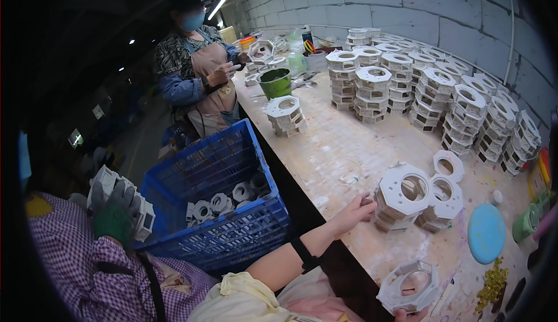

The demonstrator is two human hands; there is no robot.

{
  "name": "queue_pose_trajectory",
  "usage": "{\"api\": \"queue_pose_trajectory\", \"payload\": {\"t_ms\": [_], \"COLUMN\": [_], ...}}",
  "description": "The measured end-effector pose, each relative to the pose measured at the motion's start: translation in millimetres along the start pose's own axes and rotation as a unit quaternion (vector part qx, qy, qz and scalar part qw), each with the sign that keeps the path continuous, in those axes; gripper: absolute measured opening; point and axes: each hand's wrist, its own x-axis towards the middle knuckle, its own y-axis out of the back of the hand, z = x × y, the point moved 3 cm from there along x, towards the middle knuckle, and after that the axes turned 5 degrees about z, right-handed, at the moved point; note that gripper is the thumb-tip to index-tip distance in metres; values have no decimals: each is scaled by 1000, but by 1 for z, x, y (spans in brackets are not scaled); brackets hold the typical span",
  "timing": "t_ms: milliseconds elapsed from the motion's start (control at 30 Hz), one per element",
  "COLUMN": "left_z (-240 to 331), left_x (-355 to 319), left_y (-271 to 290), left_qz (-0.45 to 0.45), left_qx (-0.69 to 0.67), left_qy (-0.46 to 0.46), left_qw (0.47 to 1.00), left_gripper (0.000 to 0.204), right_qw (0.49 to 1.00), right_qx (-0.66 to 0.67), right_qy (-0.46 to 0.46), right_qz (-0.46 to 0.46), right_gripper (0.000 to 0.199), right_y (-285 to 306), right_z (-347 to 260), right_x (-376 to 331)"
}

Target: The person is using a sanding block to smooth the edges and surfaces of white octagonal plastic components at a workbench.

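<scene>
My left hand (351, 213), on an arm with a black wristband, reaches over the table edge with its fingers stretched toward a stack of white octagonal frames (401, 197); it holds nothing. Beside that stack stand more white frames (443, 197) with round holes in their tops. At the lower edge my right hand (411, 314) grips a single white octagonal frame (409, 287), tilted so that its round opening shows. Most of that hand is cut off by the picture's edge.
Tall stacks of white frames (430, 83) line the wall. A blue oval disc (488, 233) and yellow-green bits (493, 284) lie at right. Left of the table is a blue crate (215, 246) holding frames. A gloved co-worker (116, 217) carries frames; another person (203, 78) works beyond.
</scene>
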Motion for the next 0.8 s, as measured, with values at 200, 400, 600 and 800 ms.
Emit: {"api": "queue_pose_trajectory", "payload": {"t_ms": [200,400,600,800], "left_z": [-5,-7,-6,-14], "left_x": [1,-1,-8,-4], "left_y": [0,0,-1,3], "left_qz": [7,-2,18,10], "left_qx": [2,7,-31,-18], "left_qy": [-7,-25,-43,-51], "left_qw": [1000,1000,998,998], "left_gripper": [65,67,67,67], "right_qw": [997,999,986,985], "right_qx": [28,-21,-141,-63], "right_qy": [-69,-32,-77,-129], "right_qz": [-6,11,37,91], "right_gripper": [67,69,91,75], "right_y": [5,11,82,42], "right_z": [6,14,98,66], "right_x": [-3,-7,-59,-25]}}
